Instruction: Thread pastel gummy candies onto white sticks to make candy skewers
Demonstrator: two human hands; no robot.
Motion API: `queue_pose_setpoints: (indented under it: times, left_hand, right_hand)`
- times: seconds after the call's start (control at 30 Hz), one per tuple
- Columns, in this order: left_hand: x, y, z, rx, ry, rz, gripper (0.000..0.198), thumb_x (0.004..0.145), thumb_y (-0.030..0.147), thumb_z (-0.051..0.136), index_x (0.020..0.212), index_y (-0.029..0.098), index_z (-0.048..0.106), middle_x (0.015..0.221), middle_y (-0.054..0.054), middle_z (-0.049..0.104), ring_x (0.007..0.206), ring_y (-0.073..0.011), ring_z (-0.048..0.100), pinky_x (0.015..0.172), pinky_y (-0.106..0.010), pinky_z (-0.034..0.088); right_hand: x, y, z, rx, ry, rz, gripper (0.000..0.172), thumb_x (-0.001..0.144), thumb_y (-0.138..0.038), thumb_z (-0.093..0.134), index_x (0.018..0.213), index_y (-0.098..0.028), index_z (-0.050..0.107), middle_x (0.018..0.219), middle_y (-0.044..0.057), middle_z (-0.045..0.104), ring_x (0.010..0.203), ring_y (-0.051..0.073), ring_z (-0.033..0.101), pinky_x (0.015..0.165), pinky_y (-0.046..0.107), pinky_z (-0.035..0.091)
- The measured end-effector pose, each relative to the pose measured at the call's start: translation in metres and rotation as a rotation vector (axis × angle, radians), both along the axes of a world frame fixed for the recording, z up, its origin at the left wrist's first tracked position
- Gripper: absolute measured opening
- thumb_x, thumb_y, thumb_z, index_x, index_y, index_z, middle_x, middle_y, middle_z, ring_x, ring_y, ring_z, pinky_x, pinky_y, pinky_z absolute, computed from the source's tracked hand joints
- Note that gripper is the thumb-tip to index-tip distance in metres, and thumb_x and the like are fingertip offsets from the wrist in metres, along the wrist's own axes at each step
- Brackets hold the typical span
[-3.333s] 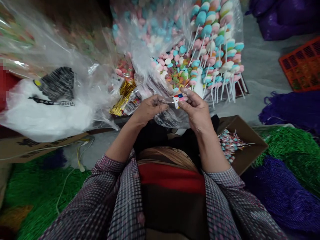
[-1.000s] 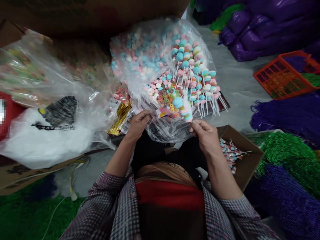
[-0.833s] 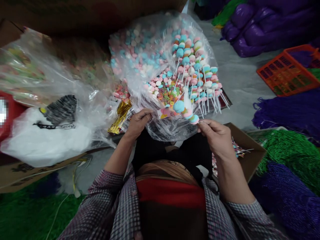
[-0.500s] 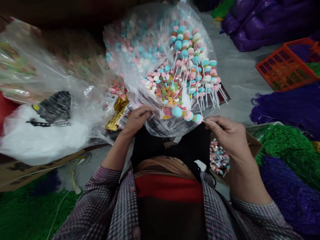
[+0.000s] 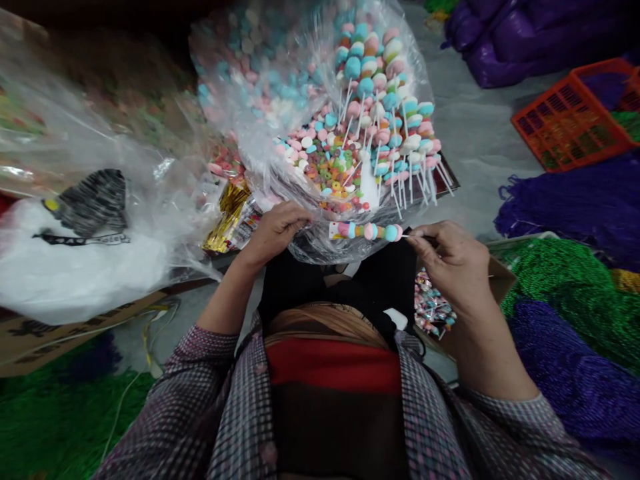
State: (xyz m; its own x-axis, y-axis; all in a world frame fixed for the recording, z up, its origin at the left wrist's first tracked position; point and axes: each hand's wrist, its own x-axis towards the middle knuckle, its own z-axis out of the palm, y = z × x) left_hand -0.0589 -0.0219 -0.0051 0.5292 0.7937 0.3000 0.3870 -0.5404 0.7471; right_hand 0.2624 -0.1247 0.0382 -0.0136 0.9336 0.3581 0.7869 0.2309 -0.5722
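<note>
My right hand [image 5: 453, 257] pinches the white stick of a candy skewer [image 5: 371, 231], held level with pink, blue and orange soft candies along it. At the skewer's far end is a small printed piece [image 5: 333, 231] of what looks like a clear plastic wrapper. My left hand [image 5: 277, 228] is closed, thumb against fingers, seemingly on the edge of that clear film, which is hard to see. Just beyond both hands, a large clear plastic bag [image 5: 260, 157] holds finished candy skewers [image 5: 395, 113], loose marshmallows [image 5: 297, 143] and small ring gummies [image 5: 334, 167].
Gold foil packaging [image 5: 227, 217] lies left of the bag, beside a white plastic bag [image 5: 95, 273]. An open carton [image 5: 501, 280] with wrapped candies [image 5: 434, 303] stands by my right forearm. Farther right are an orange crate [image 5: 573, 120] and green [image 5: 555, 280] and purple [image 5: 565, 360] bead strands.
The skewer has turned from slanting to nearly level and moved slightly toward my body. Its far end now sits against the printed piece. Both hands keep their pinch; the view has shifted slightly.
</note>
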Motion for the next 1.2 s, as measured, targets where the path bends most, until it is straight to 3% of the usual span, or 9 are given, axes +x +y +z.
queue_pose_setpoints:
  times: [0.3, 0.47, 0.57, 0.67, 0.8, 0.87, 0.93, 1.07, 1.2]
  left_hand:
    - [0.001, -0.009, 0.015, 0.117, 0.166, -0.014, 0.029, 0.101, 0.027, 0.048, 0.103, 0.022, 0.076, 0.089, -0.006, 0.07, 0.088, -0.0181, 0.063, 0.079, -0.029, 0.047]
    - [0.008, -0.019, 0.03, 0.027, 0.103, -0.029, 0.025, 0.098, 0.028, 0.053, 0.106, 0.022, 0.076, 0.09, -0.005, 0.072, 0.086, -0.0162, 0.064, 0.081, -0.028, 0.049]
    - [0.012, -0.022, 0.037, -0.211, -0.111, -0.018, 0.023, 0.093, 0.032, 0.06, 0.106, 0.023, 0.077, 0.083, -0.002, 0.071, 0.075, -0.0138, 0.063, 0.074, -0.027, 0.05]
    - [0.018, -0.021, 0.041, -0.605, -0.4, -0.096, 0.029, 0.088, 0.045, 0.068, 0.104, 0.024, 0.078, 0.068, 0.0, 0.066, 0.055, -0.0135, 0.058, 0.058, -0.028, 0.048]
    - [0.035, -0.017, 0.043, -0.88, -0.683, -0.194, 0.063, 0.084, 0.078, 0.055, 0.098, 0.022, 0.079, 0.069, -0.006, 0.069, 0.055, -0.0177, 0.061, 0.055, -0.033, 0.052]
    - [0.044, -0.015, 0.042, -0.858, -0.767, -0.151, 0.075, 0.08, 0.089, 0.047, 0.095, 0.022, 0.078, 0.071, -0.006, 0.069, 0.059, -0.0172, 0.062, 0.057, -0.032, 0.054]
    - [0.052, -0.012, 0.04, -0.802, -0.823, -0.121, 0.074, 0.073, 0.091, 0.054, 0.091, 0.024, 0.077, 0.069, -0.003, 0.067, 0.061, -0.0159, 0.062, 0.059, -0.03, 0.054]
    - [0.065, -0.002, 0.039, -0.723, -0.838, -0.106, 0.048, 0.063, 0.068, 0.086, 0.08, 0.024, 0.075, 0.064, 0.001, 0.062, 0.06, -0.0121, 0.059, 0.06, -0.026, 0.053]
    - [0.081, 0.002, 0.045, -0.693, -0.867, 0.038, 0.045, 0.06, 0.058, 0.092, 0.069, 0.02, 0.07, 0.06, 0.004, 0.062, 0.05, -0.0061, 0.051, 0.047, -0.02, 0.041]
  right_hand:
    - [0.0, -0.001, -0.025, -0.049, 0.236, -0.001, 0.006, 0.091, -0.031, 0.07, 0.087, -0.027, 0.071, 0.085, 0.002, 0.072, 0.082, 0.02, 0.069, 0.079, 0.036, 0.054]
    - [-0.002, -0.002, -0.033, -0.022, 0.254, 0.003, 0.007, 0.091, -0.027, 0.069, 0.085, -0.025, 0.073, 0.081, 0.001, 0.071, 0.076, 0.016, 0.067, 0.074, 0.032, 0.053]
    - [-0.004, -0.003, -0.038, -0.035, 0.292, 0.038, 0.008, 0.091, -0.025, 0.069, 0.084, -0.024, 0.074, 0.079, 0.0, 0.07, 0.073, 0.015, 0.066, 0.071, 0.03, 0.052]
    - [-0.009, -0.004, -0.043, -0.053, 0.395, 0.062, 0.004, 0.088, -0.027, 0.072, 0.087, -0.024, 0.075, 0.079, -0.001, 0.07, 0.072, 0.014, 0.065, 0.07, 0.029, 0.051]
    - [-0.021, -0.006, -0.048, -0.069, 0.528, 0.048, 0.006, 0.085, -0.029, 0.076, 0.087, -0.024, 0.078, 0.078, 0.0, 0.07, 0.071, 0.014, 0.064, 0.068, 0.028, 0.051]
    - [-0.028, -0.006, -0.05, -0.079, 0.573, 0.021, 0.007, 0.085, -0.03, 0.075, 0.086, -0.024, 0.08, 0.076, 0.0, 0.07, 0.07, 0.014, 0.063, 0.066, 0.028, 0.051]
    - [-0.034, -0.007, -0.051, -0.085, 0.622, -0.023, 0.009, 0.084, -0.03, 0.075, 0.087, -0.025, 0.082, 0.075, -0.001, 0.07, 0.068, 0.013, 0.062, 0.065, 0.028, 0.051]
    - [-0.04, -0.009, -0.049, -0.083, 0.665, -0.069, 0.011, 0.084, -0.03, 0.075, 0.09, -0.026, 0.083, 0.077, -0.001, 0.072, 0.066, 0.013, 0.061, 0.065, 0.028, 0.052]
    - [-0.047, -0.012, -0.046, -0.011, 0.609, -0.099, 0.011, 0.084, -0.027, 0.075, 0.091, -0.026, 0.084, 0.074, -0.001, 0.071, 0.065, 0.013, 0.061, 0.064, 0.028, 0.052]
